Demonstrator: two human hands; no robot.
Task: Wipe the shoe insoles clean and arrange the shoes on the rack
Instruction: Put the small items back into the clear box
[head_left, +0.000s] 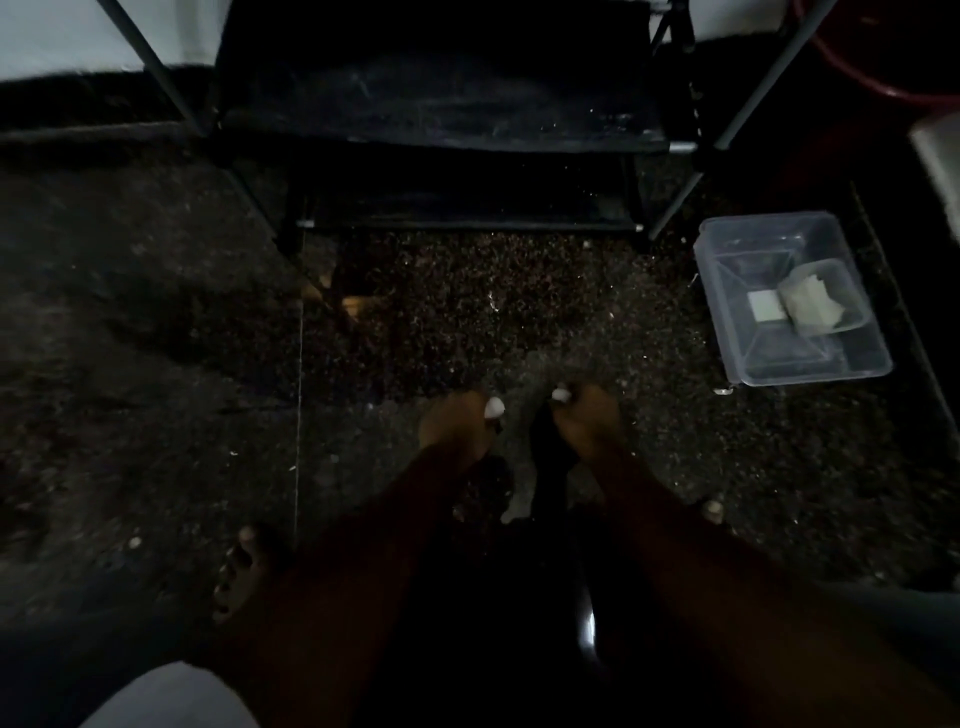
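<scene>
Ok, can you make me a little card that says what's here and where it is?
floor: dark, speckled
rack: black, straight ahead, two shelves showing
left hand: low in the middle; too dark to tell if it holds anything
right hand: next to it, seems to grip a dark shoe
box: clear, on the floor at right
in the box: small tub with a pale cloth
foot: bare, lower left

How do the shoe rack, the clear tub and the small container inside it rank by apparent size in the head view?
1. shoe rack
2. clear tub
3. small container
The rack sits farther off yet looks biggest.
</scene>
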